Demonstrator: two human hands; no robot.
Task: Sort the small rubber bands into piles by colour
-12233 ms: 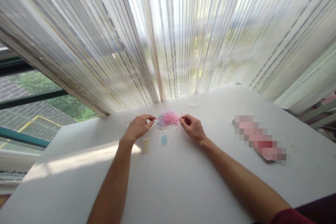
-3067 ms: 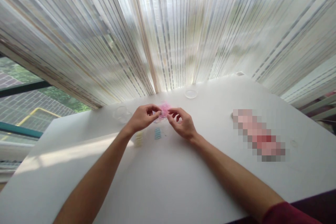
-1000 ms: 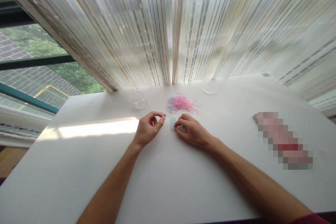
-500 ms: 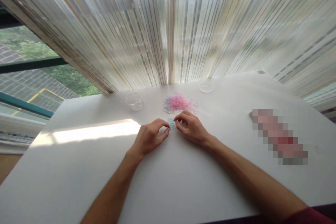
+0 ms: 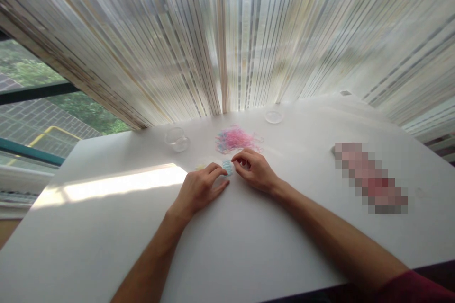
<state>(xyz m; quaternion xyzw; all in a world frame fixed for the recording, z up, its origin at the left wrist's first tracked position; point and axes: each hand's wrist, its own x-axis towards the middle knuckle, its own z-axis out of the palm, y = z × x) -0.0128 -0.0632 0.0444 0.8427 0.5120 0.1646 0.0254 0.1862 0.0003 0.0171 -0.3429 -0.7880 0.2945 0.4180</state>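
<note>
A small light-blue ridged piece (image 5: 227, 167) lies on the white table between my two hands. My left hand (image 5: 203, 186) is at its left, with thumb and forefinger a little apart and nothing seen held between them. At its right, my right hand (image 5: 255, 169) has thumb and fingertips close together beside the piece; whether they hold anything is too small to tell. Just beyond my hands is a loose pile of thin pink and blue strands (image 5: 237, 139). Something pale yellow (image 5: 201, 167) shows behind my left hand.
A clear round container (image 5: 177, 141) stands at the back left and a clear round lid (image 5: 274, 117) lies at the back right. A pixelated pinkish object (image 5: 371, 179) rests on the white table (image 5: 284, 246) at the right. A striped curtain hangs along the back edge.
My left thumb and forefinger have parted beside the light-blue piece. The pale yellow thing now shows behind my left hand. The whole view has shifted slightly.
</note>
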